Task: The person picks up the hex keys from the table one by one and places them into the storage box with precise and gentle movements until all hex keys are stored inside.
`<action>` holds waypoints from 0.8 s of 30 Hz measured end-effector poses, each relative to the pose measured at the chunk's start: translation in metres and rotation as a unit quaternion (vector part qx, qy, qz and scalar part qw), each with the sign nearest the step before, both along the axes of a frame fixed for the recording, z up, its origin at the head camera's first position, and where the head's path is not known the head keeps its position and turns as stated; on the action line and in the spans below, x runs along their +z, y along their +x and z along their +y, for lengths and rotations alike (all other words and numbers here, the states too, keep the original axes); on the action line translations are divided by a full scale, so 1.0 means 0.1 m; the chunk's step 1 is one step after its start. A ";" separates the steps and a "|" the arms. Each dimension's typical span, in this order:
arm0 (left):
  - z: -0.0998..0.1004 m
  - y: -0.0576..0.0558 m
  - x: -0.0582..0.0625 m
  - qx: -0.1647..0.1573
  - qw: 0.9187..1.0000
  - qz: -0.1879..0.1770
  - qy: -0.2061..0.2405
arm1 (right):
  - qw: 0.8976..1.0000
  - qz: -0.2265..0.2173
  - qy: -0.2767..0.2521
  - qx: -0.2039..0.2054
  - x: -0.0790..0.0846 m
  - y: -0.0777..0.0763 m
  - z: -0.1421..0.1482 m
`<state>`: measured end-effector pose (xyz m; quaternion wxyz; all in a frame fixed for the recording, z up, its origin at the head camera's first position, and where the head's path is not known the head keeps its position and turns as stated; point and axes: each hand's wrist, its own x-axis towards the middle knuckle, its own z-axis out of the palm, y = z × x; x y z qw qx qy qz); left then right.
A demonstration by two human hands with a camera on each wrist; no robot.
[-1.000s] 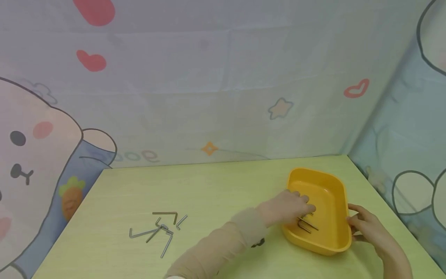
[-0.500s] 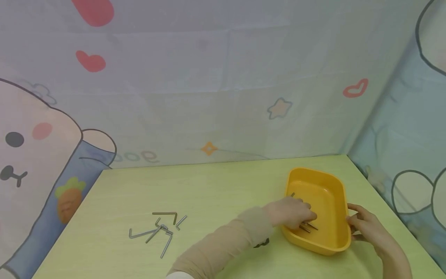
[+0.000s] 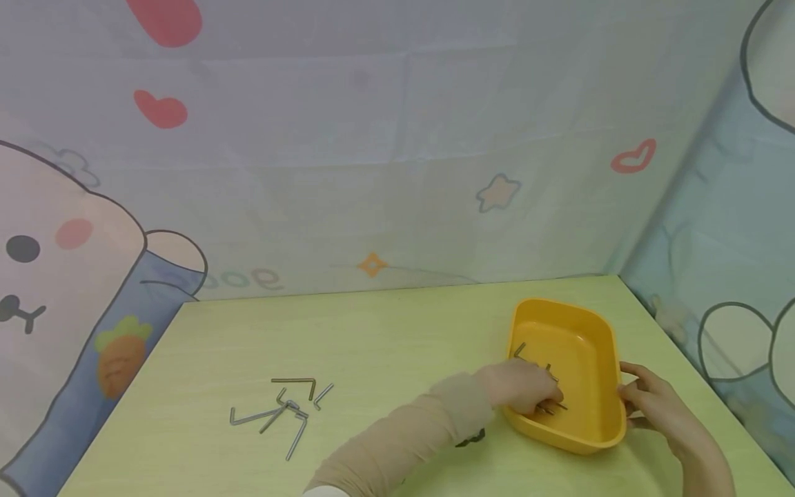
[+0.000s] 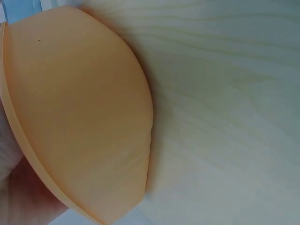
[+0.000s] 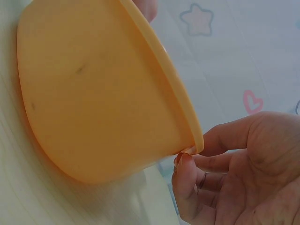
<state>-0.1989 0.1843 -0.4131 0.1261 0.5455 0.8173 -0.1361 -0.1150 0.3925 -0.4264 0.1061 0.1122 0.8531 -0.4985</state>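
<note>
A yellow plastic bin (image 3: 584, 393) stands at the right of the table, with several L-shaped hex keys (image 3: 520, 350) inside. My left hand (image 3: 524, 388) reaches over its left wall, fingers bent down among the keys near the bottom. Short ends of keys show beside the fingertips; I cannot tell whether the fingers grip any. In the left wrist view the bin's outer wall (image 4: 89, 112) hides most of that hand. On the far side my right hand (image 3: 655, 404) pinches the bin's rim (image 5: 180, 98) between thumb and fingers, as the right wrist view shows.
More hex keys (image 3: 298, 431) lie in a loose pile at the left of the light green table (image 3: 397, 331). Behind the table hangs a printed cloth (image 3: 373, 138), and another cloth side runs along the right edge.
My left hand has moved slightly right and down inside the bin, uncovering keys by the left wall. The right hand and the pile at left stay put.
</note>
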 end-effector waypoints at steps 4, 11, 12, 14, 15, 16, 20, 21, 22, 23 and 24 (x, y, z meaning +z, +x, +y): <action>0.01 0.00 -0.02 -0.005 1.000 -0.012 0.001 | 1.000 -0.002 -0.001 0.002 0.00 0.00 0.00; 0.03 -0.02 -0.06 -0.004 1.000 -0.027 0.001 | 1.000 -0.002 0.000 0.005 0.00 0.00 0.00; 0.04 -0.02 -0.06 -0.003 1.000 -0.029 0.002 | 1.000 -0.002 0.000 0.005 0.00 0.00 0.00; 0.04 -0.03 -0.07 0.000 0.999 -0.034 0.006 | 1.000 -0.003 0.000 0.006 0.00 -0.01 0.00; 0.04 -0.03 -0.08 0.001 0.999 -0.034 0.007 | 1.000 -0.003 0.000 0.006 0.00 -0.01 0.00; 0.05 -0.04 -0.08 0.003 0.999 -0.036 0.009 | 1.000 -0.004 0.000 0.005 0.01 -0.01 0.00; 0.04 -0.04 -0.08 0.014 0.999 -0.041 0.012 | 1.000 -0.006 0.001 0.006 0.01 -0.02 0.01; 0.04 -0.04 -0.08 0.017 0.999 -0.039 0.011 | 1.000 -0.008 0.001 0.006 0.01 -0.02 0.01; 0.04 -0.04 -0.07 0.023 0.999 -0.040 0.011 | 1.000 -0.009 0.001 0.006 0.01 -0.02 0.01; 0.04 -0.04 -0.07 0.030 0.999 -0.041 0.011 | 1.000 -0.010 0.002 0.007 0.01 -0.01 0.01; 0.04 -0.03 -0.05 0.034 0.999 -0.039 0.011 | 1.000 -0.010 0.001 0.007 0.01 -0.01 0.01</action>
